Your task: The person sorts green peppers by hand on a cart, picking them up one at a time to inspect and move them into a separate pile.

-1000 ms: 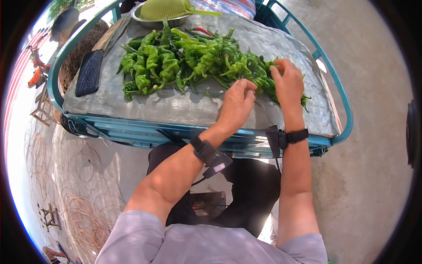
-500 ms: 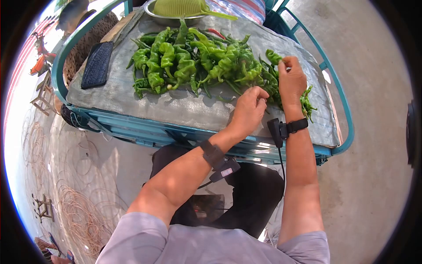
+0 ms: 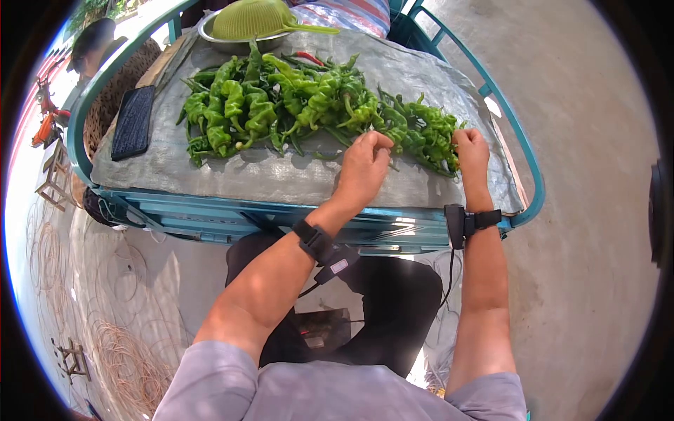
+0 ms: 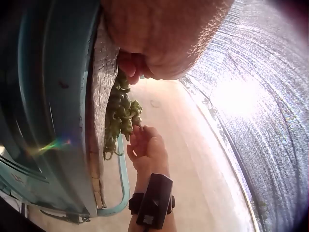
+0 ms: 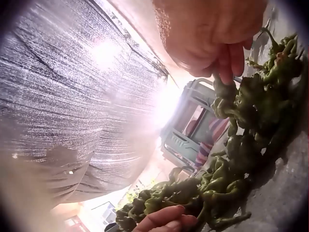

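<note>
Green twisted peppers (image 3: 260, 116), heaped across grey sheeting (image 3: 281, 174) on a teal cart (image 3: 203, 214), left hand (image 3: 361, 167) loosely curled at their near edge, right hand (image 3: 473, 156) at their right end, grip impossible to tell, steel bowl (image 3: 243, 46) under yellow-green colander (image 3: 247, 19).

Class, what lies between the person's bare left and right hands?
The head view shows curly green peppers on grey sheeting between the left hand and right hand.
</note>
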A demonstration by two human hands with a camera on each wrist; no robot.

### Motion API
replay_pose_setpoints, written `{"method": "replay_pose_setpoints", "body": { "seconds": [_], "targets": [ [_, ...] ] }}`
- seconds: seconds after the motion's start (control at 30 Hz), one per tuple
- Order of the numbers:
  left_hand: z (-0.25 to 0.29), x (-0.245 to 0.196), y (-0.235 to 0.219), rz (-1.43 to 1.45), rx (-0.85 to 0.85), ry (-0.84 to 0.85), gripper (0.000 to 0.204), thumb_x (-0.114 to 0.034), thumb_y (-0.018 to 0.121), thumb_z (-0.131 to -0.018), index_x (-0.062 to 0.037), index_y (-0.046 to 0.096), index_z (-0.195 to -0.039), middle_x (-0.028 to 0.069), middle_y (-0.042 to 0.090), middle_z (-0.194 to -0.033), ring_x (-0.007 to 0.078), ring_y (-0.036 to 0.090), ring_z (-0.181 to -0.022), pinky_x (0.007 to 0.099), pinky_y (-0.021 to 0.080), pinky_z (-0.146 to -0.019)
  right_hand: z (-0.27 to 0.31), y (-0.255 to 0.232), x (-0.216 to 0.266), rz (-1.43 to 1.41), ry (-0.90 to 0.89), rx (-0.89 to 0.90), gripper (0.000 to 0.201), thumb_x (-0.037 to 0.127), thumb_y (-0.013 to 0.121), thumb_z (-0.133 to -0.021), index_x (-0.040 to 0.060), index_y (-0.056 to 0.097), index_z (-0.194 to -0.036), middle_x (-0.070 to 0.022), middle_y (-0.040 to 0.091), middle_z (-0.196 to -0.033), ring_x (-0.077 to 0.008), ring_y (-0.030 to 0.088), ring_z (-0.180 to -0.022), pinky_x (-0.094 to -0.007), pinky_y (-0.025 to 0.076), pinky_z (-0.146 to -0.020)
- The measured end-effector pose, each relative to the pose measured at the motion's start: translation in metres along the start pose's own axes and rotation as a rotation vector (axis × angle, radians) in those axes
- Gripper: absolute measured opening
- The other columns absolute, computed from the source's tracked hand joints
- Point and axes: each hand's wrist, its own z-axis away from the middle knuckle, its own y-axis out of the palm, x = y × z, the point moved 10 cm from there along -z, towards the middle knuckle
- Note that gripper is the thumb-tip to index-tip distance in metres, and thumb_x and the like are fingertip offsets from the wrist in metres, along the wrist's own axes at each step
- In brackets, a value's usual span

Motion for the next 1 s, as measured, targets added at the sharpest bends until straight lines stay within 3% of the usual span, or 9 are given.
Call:
{"method": "replay_pose_setpoints", "body": {
  "seconds": [0.1, 0.2, 0.33, 0.43, 0.63, 0.73, 0.77, 0.83, 1.0],
  "targets": [
    [0.0, 0.001, -0.001, -0.014, -0.005, 0.001, 0.014, -0.006, 0.053, -0.093, 0.0004, 0.06, -0.103, 0.0082, 0.062, -0.093, 0.0123, 0.059, -0.068, 0.0264, 0.05, -0.062, 0.008, 0.002, 0.002, 0.253, -0.013, 0.005, 0.018, 0.023, 0.065, -0.088, 0.0066, 0.066, -0.095, -0.0081, 0.07, -0.081, -0.0221, 0.064, -0.07, -0.0387, 0.049, -0.068],
    [0.0, -0.003, -0.003, -0.022, -0.007, -0.017, 0.015, -0.006, 0.052, -0.093, 0.0003, 0.06, -0.104, 0.0085, 0.062, -0.094, 0.0129, 0.06, -0.068, 0.027, 0.05, -0.062, 0.027, -0.017, 0.059, 0.243, -0.293, -0.265, 0.018, 0.024, 0.065, -0.089, 0.0069, 0.066, -0.093, -0.0073, 0.069, -0.086, -0.0237, 0.065, -0.074, -0.0402, 0.05, -0.068],
    [0.001, -0.003, -0.004, -0.021, -0.031, -0.017, 0.016, -0.006, 0.052, -0.093, 0.0006, 0.059, -0.106, 0.0091, 0.062, -0.095, 0.0134, 0.061, -0.069, 0.0282, 0.051, -0.062, 0.06, 0.036, 0.125, 0.493, -0.432, 0.006, 0.018, 0.022, 0.064, -0.09, 0.0114, 0.062, -0.104, -0.0086, 0.067, -0.098, -0.0305, 0.068, -0.082, -0.0423, 0.052, -0.069],
    [0.001, -0.001, -0.008, -0.033, -0.088, -0.006, 0.015, -0.004, 0.052, -0.093, 0.0009, 0.057, -0.106, 0.0096, 0.061, -0.097, 0.0137, 0.061, -0.069, 0.0288, 0.051, -0.062, 0.074, 0.07, 0.138, 0.656, -0.502, 0.104, 0.022, 0.019, 0.064, -0.087, 0.0127, 0.06, -0.108, -0.0104, 0.065, -0.106, -0.033, 0.068, -0.086, -0.0441, 0.054, -0.069],
    [0.001, 0.004, -0.016, -0.027, -0.21, 0.02, 0.013, 0.001, 0.051, -0.091, 0.0009, 0.052, -0.103, 0.0097, 0.056, -0.097, 0.0148, 0.059, -0.067, 0.0294, 0.05, -0.061, 0.093, 0.102, 0.14, 0.697, -0.63, 0.419, 0.031, 0.014, 0.07, -0.077, 0.0118, 0.061, -0.107, -0.0095, 0.061, -0.103, -0.0319, 0.068, -0.089, -0.0443, 0.054, -0.07],
    [0.003, -0.009, -0.017, -0.15, -0.235, 0.135, 0.013, 0.002, 0.05, -0.09, 0.0012, 0.05, -0.103, 0.0103, 0.053, -0.097, 0.0153, 0.059, -0.069, 0.0296, 0.05, -0.062, 0.1, 0.106, 0.151, 0.65, -0.85, 0.335, 0.031, 0.013, 0.072, -0.075, 0.0121, 0.063, -0.104, -0.0084, 0.06, -0.099, -0.031, 0.066, -0.088, -0.0435, 0.054, -0.072],
    [0.005, -0.015, -0.018, -0.205, -0.246, 0.188, 0.014, 0.002, 0.05, -0.089, 0.0013, 0.05, -0.103, 0.0106, 0.052, -0.097, 0.0155, 0.058, -0.069, 0.0297, 0.05, -0.062, 0.099, 0.103, 0.149, 0.637, -0.822, 0.33, 0.029, 0.013, 0.072, -0.075, 0.0114, 0.063, -0.103, -0.0088, 0.06, -0.099, -0.0306, 0.066, -0.088, -0.0432, 0.054, -0.072],
    [0.004, -0.007, -0.019, -0.102, -0.232, 0.087, 0.015, 0.002, 0.051, -0.089, 0.0018, 0.05, -0.103, 0.0116, 0.051, -0.099, 0.0161, 0.059, -0.071, 0.0305, 0.05, -0.064, 0.094, 0.099, 0.151, 0.607, -0.773, 0.323, 0.025, 0.012, 0.071, -0.076, 0.0101, 0.063, -0.1, -0.0095, 0.061, -0.099, -0.0297, 0.066, -0.087, -0.0426, 0.054, -0.073],
    [0.004, -0.007, -0.02, -0.085, -0.246, 0.053, 0.016, 0.001, 0.05, -0.089, 0.0029, 0.05, -0.105, 0.013, 0.05, -0.103, 0.0176, 0.06, -0.072, 0.0317, 0.05, -0.067, 0.063, 0.047, 0.134, 0.19, -0.454, 0.077, 0.017, 0.012, 0.066, -0.082, 0.0036, 0.06, -0.095, -0.0107, 0.064, -0.095, -0.0229, 0.066, -0.077, -0.0372, 0.052, -0.069]
  ]
}}
